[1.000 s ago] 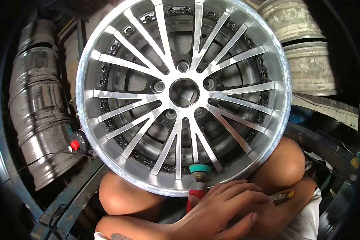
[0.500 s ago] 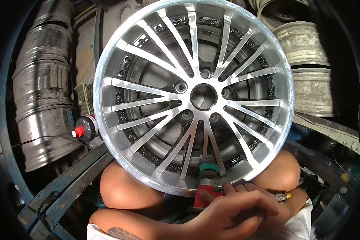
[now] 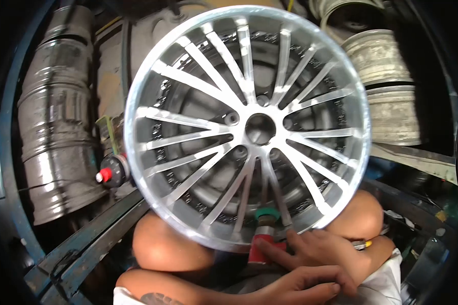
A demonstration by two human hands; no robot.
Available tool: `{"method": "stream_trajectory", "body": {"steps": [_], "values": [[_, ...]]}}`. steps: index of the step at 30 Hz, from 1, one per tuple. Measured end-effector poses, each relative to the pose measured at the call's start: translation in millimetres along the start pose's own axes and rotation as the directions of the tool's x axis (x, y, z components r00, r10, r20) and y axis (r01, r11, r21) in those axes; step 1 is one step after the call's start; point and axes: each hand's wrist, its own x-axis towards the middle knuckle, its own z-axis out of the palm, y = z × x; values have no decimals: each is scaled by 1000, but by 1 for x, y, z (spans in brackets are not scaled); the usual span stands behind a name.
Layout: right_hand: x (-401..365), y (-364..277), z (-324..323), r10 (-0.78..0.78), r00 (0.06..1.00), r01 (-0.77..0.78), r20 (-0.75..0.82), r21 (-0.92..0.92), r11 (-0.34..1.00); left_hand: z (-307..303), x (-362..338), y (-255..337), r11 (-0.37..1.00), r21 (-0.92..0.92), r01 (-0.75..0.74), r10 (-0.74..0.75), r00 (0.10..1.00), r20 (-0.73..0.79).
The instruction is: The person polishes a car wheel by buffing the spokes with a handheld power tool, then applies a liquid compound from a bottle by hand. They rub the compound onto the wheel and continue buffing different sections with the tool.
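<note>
One multi-spoke alloy wheel (image 3: 247, 127) fills the view, blurred, propped upright on bare knees (image 3: 170, 244). Steel rims (image 3: 56, 127) stack at its 9 o'clock, paler rims (image 3: 387, 86) at 2. The right hand (image 3: 315, 246) is the nearer, its grip closed round a red air polisher (image 3: 259, 250) whose body runs 3-to-9. Its green pad (image 3: 266, 213) sits at the hand's 11 o'clock, inside the wheel's lip at 6. The left hand (image 3: 303, 287) lies loose below (holding nothing visible). A red-capped bottle (image 3: 109, 173) sits at 8. No writing is legible.
</note>
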Motion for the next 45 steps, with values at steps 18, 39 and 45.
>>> {"method": "stream_trajectory", "body": {"steps": [18,39,45], "values": [[2,0,-3,27,1000,-17,12,-525,851,-13,5,-8,990,-128,59,-43,991,126],[-3,5,-4,17,999,1,37,-436,900,-1,6,0,971,-146,192,-205,975,-84],[1,-5,-2,72,997,-45,20,-603,796,-6,0,6,919,-279,280,-330,932,-150]]}}
